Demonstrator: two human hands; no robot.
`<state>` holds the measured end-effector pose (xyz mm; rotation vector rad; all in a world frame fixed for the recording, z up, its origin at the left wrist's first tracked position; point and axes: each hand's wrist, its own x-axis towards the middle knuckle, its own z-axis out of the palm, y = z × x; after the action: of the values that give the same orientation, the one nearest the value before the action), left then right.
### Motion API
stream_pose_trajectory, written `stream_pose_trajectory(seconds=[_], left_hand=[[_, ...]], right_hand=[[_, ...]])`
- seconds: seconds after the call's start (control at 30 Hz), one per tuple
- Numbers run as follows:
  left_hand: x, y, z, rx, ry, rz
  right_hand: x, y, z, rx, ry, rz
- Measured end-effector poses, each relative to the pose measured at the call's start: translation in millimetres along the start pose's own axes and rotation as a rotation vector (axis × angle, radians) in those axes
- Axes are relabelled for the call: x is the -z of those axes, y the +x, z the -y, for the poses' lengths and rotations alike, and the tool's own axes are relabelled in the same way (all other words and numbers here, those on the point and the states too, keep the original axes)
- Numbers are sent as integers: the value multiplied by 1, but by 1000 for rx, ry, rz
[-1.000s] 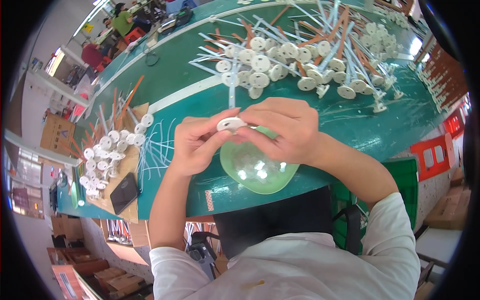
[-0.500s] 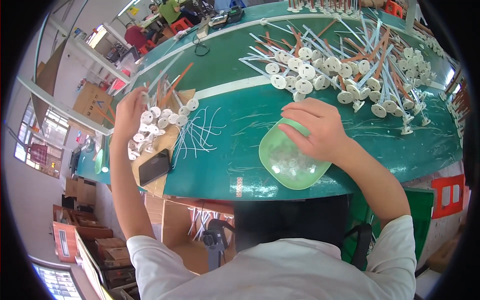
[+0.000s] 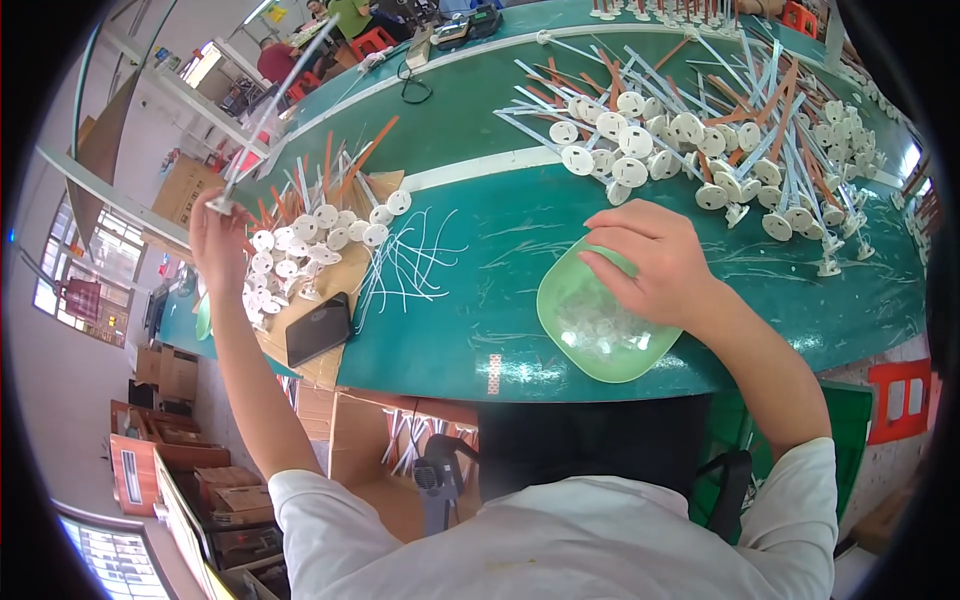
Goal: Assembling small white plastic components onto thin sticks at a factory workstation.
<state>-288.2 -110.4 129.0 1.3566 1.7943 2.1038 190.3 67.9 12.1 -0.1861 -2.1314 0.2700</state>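
My left hand is raised at the left, its fingers closed on a white round disc with a long pale strip that points up and away. Beside this hand lies a heap of similar white discs with pale and brown strips, on a sheet of cardboard. Over the right side of a light green bowl hangs my right hand, fingers curved and thumb a little apart from them, with nothing visible between. Small clear pieces lie in the bowl.
A dark phone rests on the cardboard, beside loose thin white strands. At the far right of the green table spreads a large pile of discs on strips. Black chair armrests flank me; people sit farther back.
My left hand has moved left, away from the heap, with the disc and its strip now clearly in it. My right hand stays over the bowl. The whole view has shifted slightly.
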Motion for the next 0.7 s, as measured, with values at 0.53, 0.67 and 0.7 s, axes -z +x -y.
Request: stream_pose_trajectory(seconds=[0.53,0.67,0.7], left_hand=[[-120,-44,-16,-716,1144,62],[-220,-97,-9,-549,634,386],[-242,-112,-14,-390,677,522]], right_hand=[[-1,0,2,-19,-63,75],[1,-2,-5,-144,-163,7],[2,-3,-9,-201,-212,-34]])
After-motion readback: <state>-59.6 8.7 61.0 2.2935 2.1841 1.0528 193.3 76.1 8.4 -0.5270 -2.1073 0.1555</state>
